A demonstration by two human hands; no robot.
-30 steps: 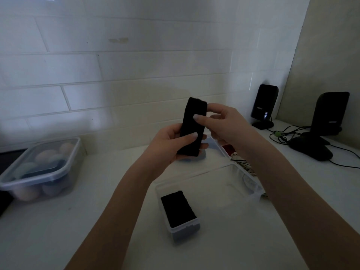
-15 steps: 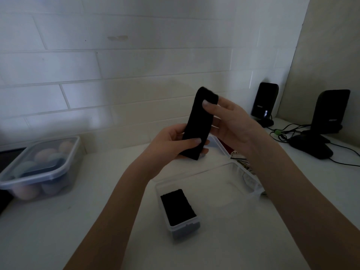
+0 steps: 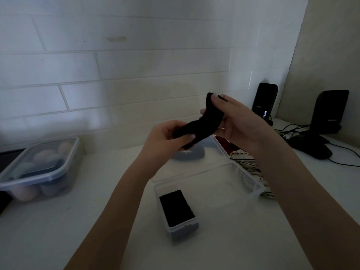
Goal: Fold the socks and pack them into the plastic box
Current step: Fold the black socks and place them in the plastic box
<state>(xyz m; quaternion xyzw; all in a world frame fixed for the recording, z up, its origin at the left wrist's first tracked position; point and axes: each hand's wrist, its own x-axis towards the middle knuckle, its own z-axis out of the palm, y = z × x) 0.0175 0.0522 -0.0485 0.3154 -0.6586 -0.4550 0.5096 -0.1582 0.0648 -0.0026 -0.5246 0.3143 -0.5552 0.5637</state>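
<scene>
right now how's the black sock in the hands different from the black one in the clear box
The black sock in the hands is held in the air, bent and draped between the left hand and right hand; the folded black sock in the clear plastic box lies flat as a compact rectangle at the near left end of the open clear plastic box. The held one looks longer. Both are plain black fabric.

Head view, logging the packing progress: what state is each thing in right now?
black sock: held in the air, bent, not in a box
left hand: fingers gripping the sock's lower end
right hand: fingers gripping the sock's upper end
plastic box: open, mostly bare
folded black sock: lying flat in the box's near-left corner
lidded box: closed, full
</scene>
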